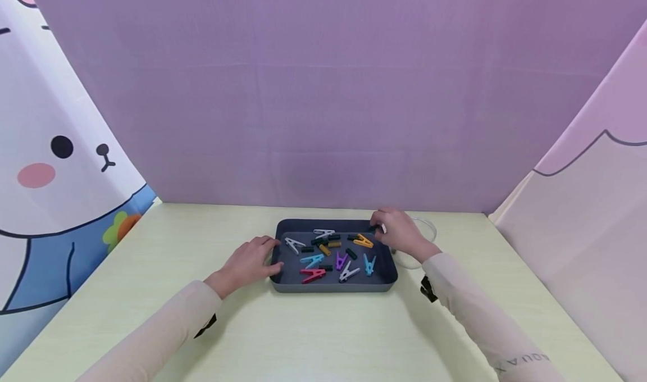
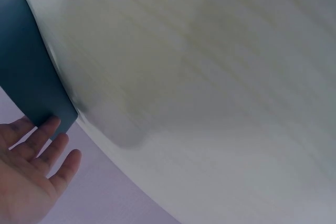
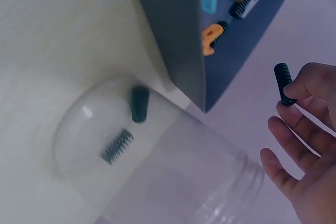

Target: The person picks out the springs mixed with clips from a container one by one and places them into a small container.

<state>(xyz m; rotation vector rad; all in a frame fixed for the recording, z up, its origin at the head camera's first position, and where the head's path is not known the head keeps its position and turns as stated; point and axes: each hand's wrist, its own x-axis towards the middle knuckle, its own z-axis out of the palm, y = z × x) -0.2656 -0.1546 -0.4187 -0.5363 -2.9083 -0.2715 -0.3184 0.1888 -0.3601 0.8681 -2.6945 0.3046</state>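
Note:
My right hand [image 1: 401, 233] is at the tray's back right corner. Between thumb and fingertip it pinches a small dark green ribbed cylinder [image 3: 283, 82]. A clear plastic jar [image 3: 178, 166] stands beside the tray on the right, with two dark green ribbed pieces [image 3: 139, 103] showing through its side. My left hand [image 1: 250, 261] touches the left side of the dark grey tray [image 1: 333, 287], fingers spread and loosely bent. In the tray lie several colored clips, among them a red clip [image 1: 313, 274] and an orange clip [image 1: 363, 240], with dark green and yellow-brown ribbed cylinders [image 1: 335, 245].
The tray and jar stand on a pale wood-patterned table [image 1: 323, 337]. A purple cloth [image 1: 323, 101] hangs behind the table's back edge. Printed cartoon cloths hang at the left [image 1: 65, 202] and right [image 1: 591, 213] sides.

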